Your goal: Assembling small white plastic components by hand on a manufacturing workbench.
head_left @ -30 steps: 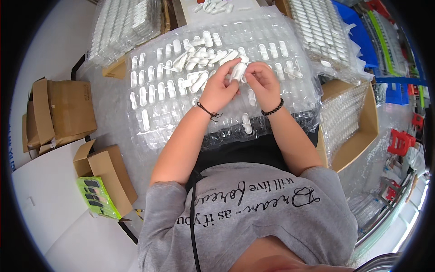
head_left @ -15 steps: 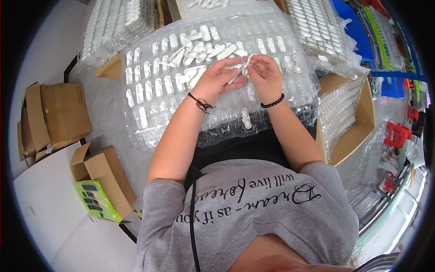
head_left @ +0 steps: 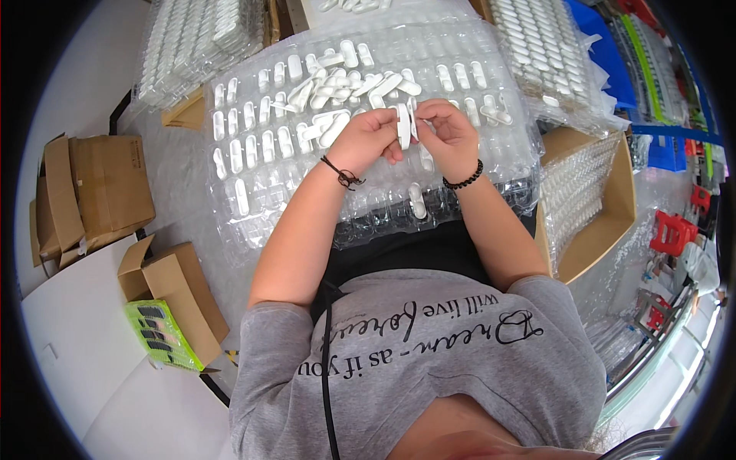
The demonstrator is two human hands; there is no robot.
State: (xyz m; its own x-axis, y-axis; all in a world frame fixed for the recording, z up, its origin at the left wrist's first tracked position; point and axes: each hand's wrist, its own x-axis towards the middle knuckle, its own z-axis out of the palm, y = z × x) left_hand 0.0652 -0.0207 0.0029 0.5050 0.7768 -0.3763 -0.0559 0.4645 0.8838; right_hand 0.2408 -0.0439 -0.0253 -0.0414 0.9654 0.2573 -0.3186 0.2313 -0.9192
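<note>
Over the clear plastic tray (head_left: 337,157) my two hands meet, each pinching a slim white plastic part. My left hand (head_left: 366,139) is closed on one long, rounded white plastic part (head_left: 403,127), held upright. A second, thinner white plastic part (head_left: 414,121) sits in the fingers of my right hand (head_left: 451,139), right beside the first; whether the two touch I cannot tell. Behind my hands lies a loose heap of white oval parts (head_left: 330,88). Several more rest singly in the tray's pockets, one of them a white oval part (head_left: 416,201) near the front edge.
Stacked filled trays stand at back left (head_left: 203,46) and back right (head_left: 533,46). To the right is an open cardboard box (head_left: 606,222) with more trays. Cardboard boxes (head_left: 111,188) stand on the left, near a green-edged packet (head_left: 162,335). Red stools (head_left: 673,228) are at far right.
Both hands have turned the white parts from a crossed, slanting position to upright and side by side. The left fingers, spread before, have drawn in around their part.
</note>
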